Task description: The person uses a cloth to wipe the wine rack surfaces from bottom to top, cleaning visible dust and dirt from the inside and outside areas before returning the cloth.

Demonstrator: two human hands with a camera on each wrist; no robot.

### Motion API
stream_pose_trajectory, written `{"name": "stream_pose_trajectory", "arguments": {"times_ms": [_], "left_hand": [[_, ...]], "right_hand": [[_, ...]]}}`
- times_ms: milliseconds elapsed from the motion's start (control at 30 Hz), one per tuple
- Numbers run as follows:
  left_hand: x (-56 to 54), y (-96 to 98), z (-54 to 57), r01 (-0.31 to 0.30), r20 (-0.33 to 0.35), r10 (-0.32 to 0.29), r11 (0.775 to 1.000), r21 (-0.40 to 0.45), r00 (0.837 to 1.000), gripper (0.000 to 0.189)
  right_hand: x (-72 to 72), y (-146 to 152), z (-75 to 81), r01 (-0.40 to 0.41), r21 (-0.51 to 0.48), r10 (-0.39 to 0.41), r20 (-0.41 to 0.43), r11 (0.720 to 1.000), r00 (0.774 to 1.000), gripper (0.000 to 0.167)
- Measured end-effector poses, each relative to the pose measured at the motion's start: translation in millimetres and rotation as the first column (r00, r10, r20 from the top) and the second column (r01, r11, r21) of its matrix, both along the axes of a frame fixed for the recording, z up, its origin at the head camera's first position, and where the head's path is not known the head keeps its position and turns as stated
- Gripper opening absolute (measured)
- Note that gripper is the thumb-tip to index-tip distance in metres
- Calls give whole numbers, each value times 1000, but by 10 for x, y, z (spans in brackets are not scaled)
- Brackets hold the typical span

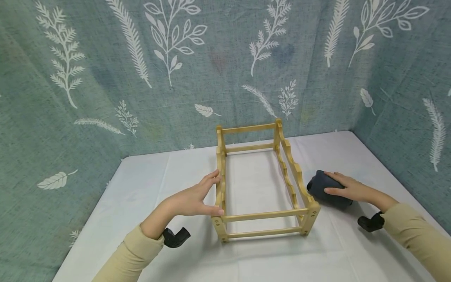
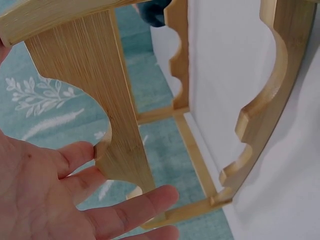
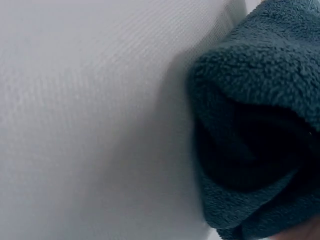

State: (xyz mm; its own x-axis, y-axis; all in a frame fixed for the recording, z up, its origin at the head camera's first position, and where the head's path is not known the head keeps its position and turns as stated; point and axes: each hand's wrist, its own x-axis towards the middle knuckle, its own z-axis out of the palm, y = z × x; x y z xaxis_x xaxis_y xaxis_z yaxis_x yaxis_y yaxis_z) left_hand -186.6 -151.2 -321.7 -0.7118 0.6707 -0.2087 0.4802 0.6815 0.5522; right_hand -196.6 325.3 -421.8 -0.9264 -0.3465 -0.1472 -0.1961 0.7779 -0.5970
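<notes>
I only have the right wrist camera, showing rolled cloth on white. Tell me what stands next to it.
Observer: A wooden rack stands to the left of the rolled towel.

Operator: Now give me the left hand.

Observer: The left hand touches the rack's left side.

Operator: All I see of the right hand is a sliver of skin. Describe its hold.

Observer: The right hand holds the towel from above.

Wooden rack [image 1: 266, 215] midway, room above
</notes>
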Motion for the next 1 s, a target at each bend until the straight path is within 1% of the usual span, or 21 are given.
{"name": "stream_pose_trajectory", "arguments": {"times_ms": [67, 200, 300, 400, 500, 633, 767, 867, 1000], "left_hand": [[1, 0, -3, 1, 0, -1, 1000, 2, 1000, 91], [3, -8, -10, -7, 8, 7, 1000, 3, 1000, 91], [4, -17, -19, -10, 12, 10, 1000, 3, 1000, 92], [5, -22, -23, -8, 12, 8, 1000, 1, 1000, 93], [7, -22, -21, -4, 9, 4, 1000, 3, 1000, 93], [10, -21, -8, -9, 13, 9, 1000, 5, 1000, 93], [5, -18, -11, -6, 13, 6, 1000, 11, 1000, 92], [2, -15, -23, -1, 13, 1, 1000, 19, 1000, 92], [0, -14, -54, -3, 20, 2, 999, 50, 1000, 92]], "right_hand": [[11, -5, -1, -1, 25, 1, -11, 1000, 1000, 79], [11, -54, -34, -7, 98, 14, -71, 995, 997, 83], [22, -112, -57, 3, 178, 16, -105, 984, 994, 86], [48, -169, -72, -2, 215, 28, -119, 977, 992, 88], [77, -228, -78, -11, 195, 35, -119, 981, 992, 87], [100, -286, -91, 5, 127, 10, -112, 992, 994, 83], [109, -297, -86, 13, 91, -2, -115, 996, 993, 79], [123, -271, -32, 11, 66, -3, -116, 998, 993, 77], [145, -211, 112, 46, 26, -43, -124, 999, 991, 78]]}}
